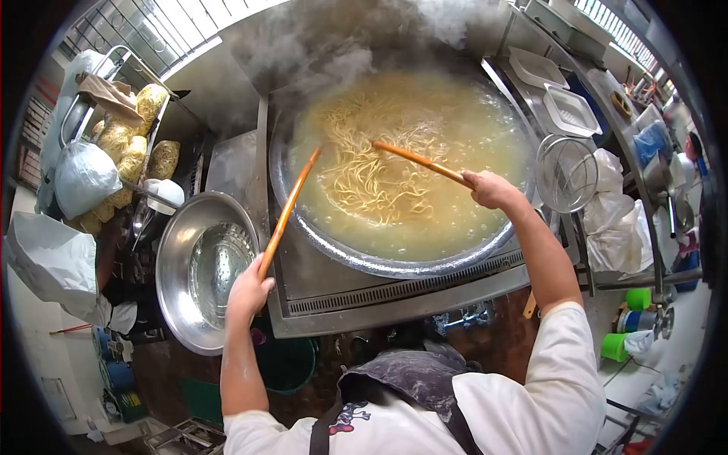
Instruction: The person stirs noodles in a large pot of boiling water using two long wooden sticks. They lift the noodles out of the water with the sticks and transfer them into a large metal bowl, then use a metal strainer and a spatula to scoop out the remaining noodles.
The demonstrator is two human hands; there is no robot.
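Yellow noodles float in cloudy, steaming liquid inside a very large round wok. My left hand is closed round a long wooden stick, whose tip reaches the wok's left side, near the noodles. A second wooden stick is gripped in my right hand above the wok, and its far end meets the noodles. Left of the wok, close to my left hand, is a wide steel basin with some clear liquid in it.
Bags of noodles and a white plastic bag are at the left. On the right are a wire strainer, a white tray and metal shelving. A green tub stands below the stove edge. Steam rises at the back.
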